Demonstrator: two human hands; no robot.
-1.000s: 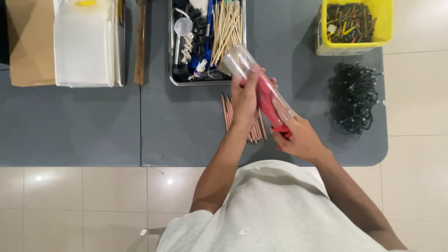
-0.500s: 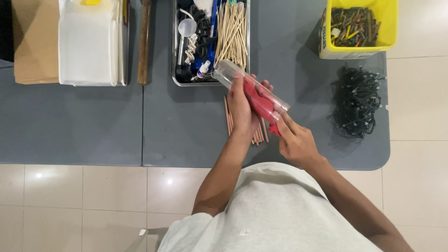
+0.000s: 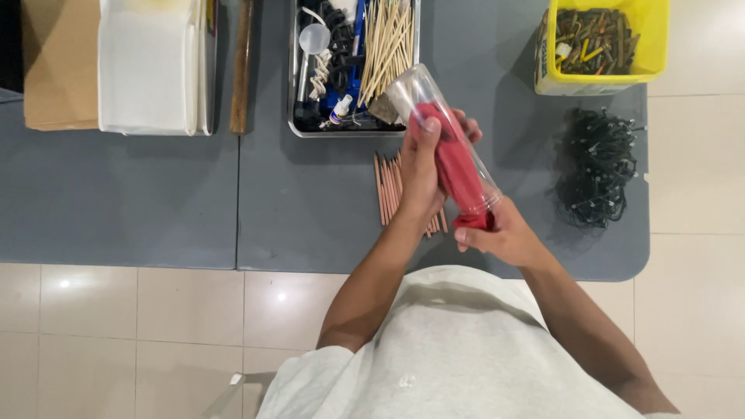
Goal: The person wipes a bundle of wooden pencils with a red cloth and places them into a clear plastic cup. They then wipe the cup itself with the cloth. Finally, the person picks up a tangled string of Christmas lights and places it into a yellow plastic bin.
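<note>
Over the grey table (image 3: 155, 202) I hold a clear plastic tube (image 3: 410, 87) with a red cloth (image 3: 456, 169) stuffed inside it. My left hand (image 3: 424, 159) wraps around the tube's middle, thumb pressed on its upper part. The tube's lower end sits in my right hand (image 3: 500, 233), where a bit of red cloth sticks out. The tube tilts, with its closed end pointing up and to the left. A row of thin wooden sticks (image 3: 386, 188) lies on the table under my left hand.
A metal tray (image 3: 293, 93) at the back holds wooden sticks, black pieces and a small bottle. At the back right stands a yellow bin (image 3: 649, 46) of mixed parts, with a black tangle of cord (image 3: 596, 164) below it. A white container (image 3: 147, 66) and cardboard (image 3: 58, 62) sit at the left.
Both hands and the tube have shifted slightly. The tube now tilts a little more upright, and my left thumb sits higher on it.
</note>
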